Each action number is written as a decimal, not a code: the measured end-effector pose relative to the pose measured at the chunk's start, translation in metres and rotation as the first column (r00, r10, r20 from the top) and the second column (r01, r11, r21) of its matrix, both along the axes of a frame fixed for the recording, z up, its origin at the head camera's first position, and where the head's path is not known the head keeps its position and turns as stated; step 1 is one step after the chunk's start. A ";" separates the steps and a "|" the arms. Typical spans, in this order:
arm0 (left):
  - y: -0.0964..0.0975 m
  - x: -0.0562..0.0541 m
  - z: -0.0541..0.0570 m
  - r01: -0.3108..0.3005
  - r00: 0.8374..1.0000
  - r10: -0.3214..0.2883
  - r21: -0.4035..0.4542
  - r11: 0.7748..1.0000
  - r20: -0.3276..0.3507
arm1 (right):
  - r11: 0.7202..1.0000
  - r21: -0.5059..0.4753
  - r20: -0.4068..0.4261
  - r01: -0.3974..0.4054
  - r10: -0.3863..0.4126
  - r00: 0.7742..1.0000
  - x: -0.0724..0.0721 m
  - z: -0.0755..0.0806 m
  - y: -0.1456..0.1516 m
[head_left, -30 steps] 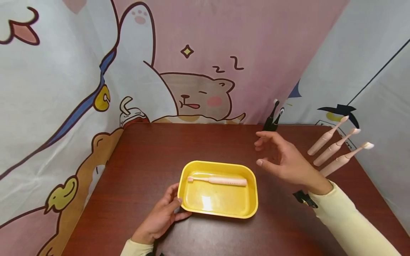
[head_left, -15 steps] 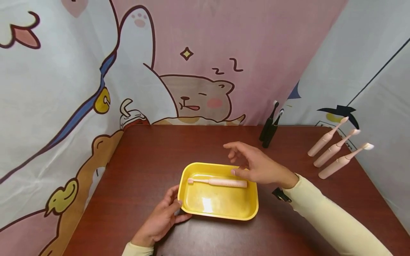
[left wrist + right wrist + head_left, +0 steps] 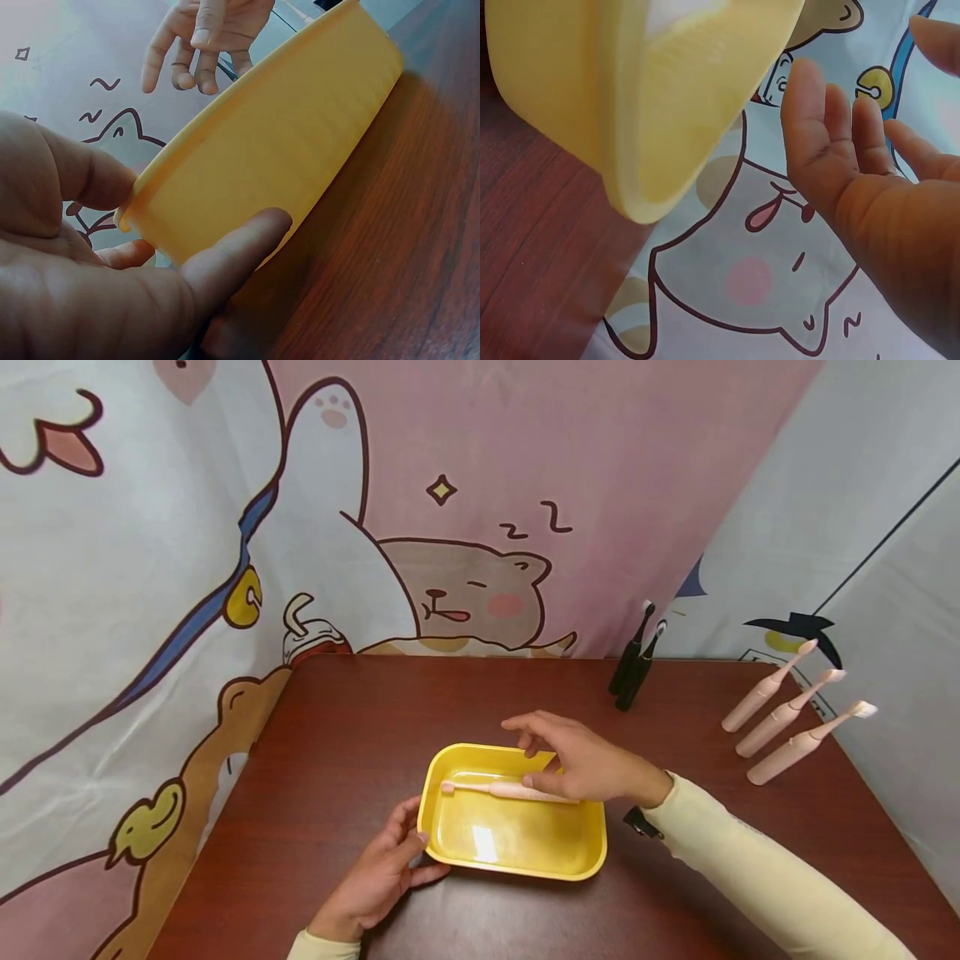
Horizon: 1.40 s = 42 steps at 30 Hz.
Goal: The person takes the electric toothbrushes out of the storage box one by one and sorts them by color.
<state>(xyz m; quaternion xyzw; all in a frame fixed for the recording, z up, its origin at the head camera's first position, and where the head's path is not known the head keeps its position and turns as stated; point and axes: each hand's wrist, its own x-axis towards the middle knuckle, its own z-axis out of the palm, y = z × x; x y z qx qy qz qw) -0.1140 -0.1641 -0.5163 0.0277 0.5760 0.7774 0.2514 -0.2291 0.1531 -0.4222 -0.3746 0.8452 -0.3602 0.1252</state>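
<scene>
A yellow plastic bin [image 3: 525,843] stands on the dark red table, with a pink electric toothbrush [image 3: 510,790] lying along its far side, brush head to the left. My left hand [image 3: 378,868] grips the bin's left end; in the left wrist view the thumb and fingers hold it at the rim and outer wall [image 3: 247,150]. Above the bin's right half hovers my right hand [image 3: 588,764], fingers loosely bent and holding nothing. It covers part of the toothbrush handle in the head view. The right wrist view shows the fingers apart from the bin's wall.
Three pink electric toothbrushes [image 3: 787,756] stand upright at the table's right side. Two black electric toothbrushes [image 3: 636,681] stand close together near the back edge. A cartoon-printed cloth [image 3: 480,443] hangs behind the table and along its sides.
My right hand has moved left from beside the bin to over its right half, uncovering the black toothbrushes. The left hand and the bin have stayed in place.
</scene>
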 end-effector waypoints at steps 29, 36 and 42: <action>0.000 0.001 -0.002 0.000 1.000 0.000 0.002 1.000 -0.003 | 0.986 0.165 -0.107 -0.007 0.025 0.994 0.000 -0.027 -0.019; 0.000 0.002 -0.003 0.008 1.000 -0.008 0.001 1.000 -0.001 | 0.979 0.203 -0.143 0.004 0.026 0.989 0.001 -0.035 -0.023; 0.000 0.001 -0.002 0.000 1.000 0.000 -0.001 1.000 -0.006 | 0.965 0.260 -0.198 0.022 0.031 0.980 0.004 -0.037 -0.026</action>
